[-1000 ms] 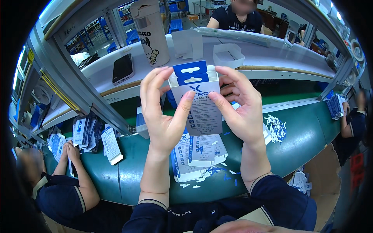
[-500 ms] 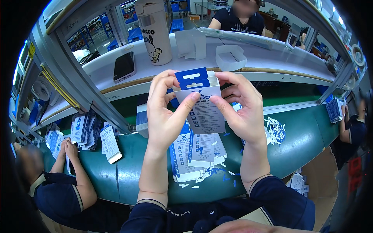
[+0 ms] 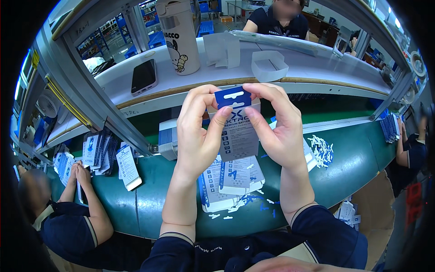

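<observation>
Both hands hold a small white-and-blue cardboard box [image 3: 240, 136] up above the table, its blue hang tab at the top with slotted cut-outs. My left hand [image 3: 198, 124] grips the left side, thumb on the front panel and fingers curled round the edge. On the right side my right hand [image 3: 277, 127] does the same, its index finger at the tab's top corner. Below lie more flat cartons [image 3: 213, 188] of the same print, partly hidden by the held one. White and blue punched-out slot pieces [image 3: 235, 206] are scattered by them.
A heap of white cut-outs [image 3: 321, 152] lies to the right on the green table [image 3: 358, 167]. The shelf ahead carries a phone [image 3: 144, 77], a tumbler [image 3: 181, 41] and a clear plastic tray [image 3: 269, 66]. A co-worker's hands [image 3: 78, 174] are at the left, near stacked cartons [image 3: 97, 149].
The box has shifted slightly right and down. Its top flap has folded together with the tab, and both hands have drawn closer around it.
</observation>
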Available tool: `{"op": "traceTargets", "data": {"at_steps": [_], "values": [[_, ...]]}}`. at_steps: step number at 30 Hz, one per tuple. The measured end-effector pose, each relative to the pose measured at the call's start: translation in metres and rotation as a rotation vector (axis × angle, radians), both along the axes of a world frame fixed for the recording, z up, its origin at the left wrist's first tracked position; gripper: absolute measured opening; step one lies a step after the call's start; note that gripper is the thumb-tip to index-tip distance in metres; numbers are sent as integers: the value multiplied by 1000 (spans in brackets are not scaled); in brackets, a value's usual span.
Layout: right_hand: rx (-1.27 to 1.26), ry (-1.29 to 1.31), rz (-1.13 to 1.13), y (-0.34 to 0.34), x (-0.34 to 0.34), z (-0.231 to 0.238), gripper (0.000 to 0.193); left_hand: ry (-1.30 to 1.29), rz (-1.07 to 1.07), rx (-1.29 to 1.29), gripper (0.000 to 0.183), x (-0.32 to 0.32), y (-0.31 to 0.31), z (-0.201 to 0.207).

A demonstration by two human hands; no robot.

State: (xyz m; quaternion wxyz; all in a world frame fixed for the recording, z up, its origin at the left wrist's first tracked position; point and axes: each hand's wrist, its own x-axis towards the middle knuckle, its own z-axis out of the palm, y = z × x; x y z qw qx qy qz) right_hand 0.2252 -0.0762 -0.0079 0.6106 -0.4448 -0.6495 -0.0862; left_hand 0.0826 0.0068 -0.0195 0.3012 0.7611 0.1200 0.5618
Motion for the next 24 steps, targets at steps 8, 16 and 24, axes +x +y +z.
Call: {"op": "traceTargets", "data": {"at_steps": [8, 16, 24], "values": [[23, 10, 16, 0, 5, -2, 34, 31, 14, 97, 11, 1, -3, -2], [148, -196, -142, 4, 8, -3, 28, 23, 51, 99, 12, 3, 3, -5], [181, -274, -211, 6, 10, -2, 27, 55, 53, 109, 13, 7, 4, -8]]}}
